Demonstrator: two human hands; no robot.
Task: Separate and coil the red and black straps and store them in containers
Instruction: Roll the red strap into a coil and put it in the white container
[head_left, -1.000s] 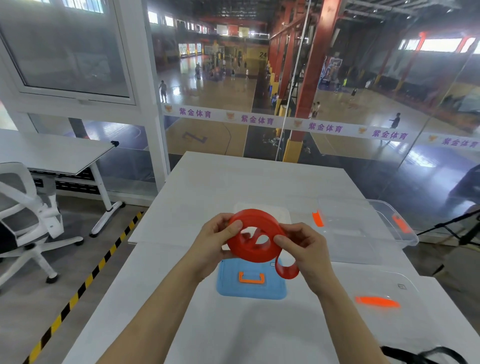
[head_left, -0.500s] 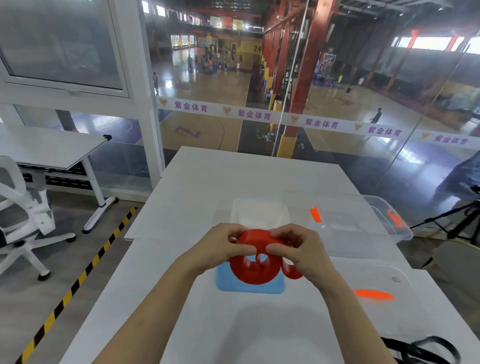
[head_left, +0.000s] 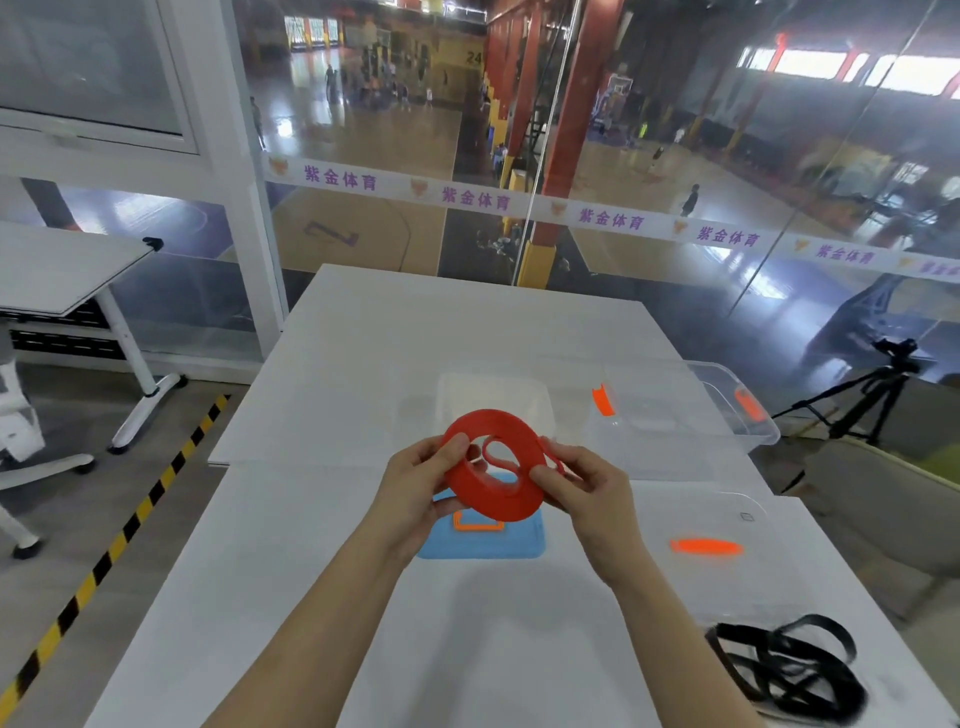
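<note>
Nearest, at the right front edge of the white bench (head_left: 467, 649), the black strap (head_left: 789, 670) is seen lying in a loose, tangled heap, untouched by either of the hands. Above the middle of the bench the red strap (head_left: 488, 504) is held in the air, wound into a flat, wide coil that is tilted toward the camera, with a small loop left open at its centre.

The coil's left side is pinched by the left hand (head_left: 415, 488), the thumb laid over the upper face and the fingers curled beneath. The right side is pinched by the right hand (head_left: 592, 488), where a short loose end of the strap is caught between thumb and fingers.

Below the coil, a blue lid (head_left: 519, 543) with an orange handle (head_left: 478, 526) is laid flat on the bench. To its right a clear lid (head_left: 727, 587) with an orange grip (head_left: 706, 546) is set down, well apart from the hands.

Farther back, a small clear container (head_left: 493, 389) is placed just behind the coil, and a larger clear container (head_left: 675, 441) with orange clips is placed to the right. Off the bench at the far right a tripod (head_left: 878, 395) is stood on the floor. Beyond the bench, a glass wall (head_left: 649, 291) is seen, with sports courts behind it.
</note>
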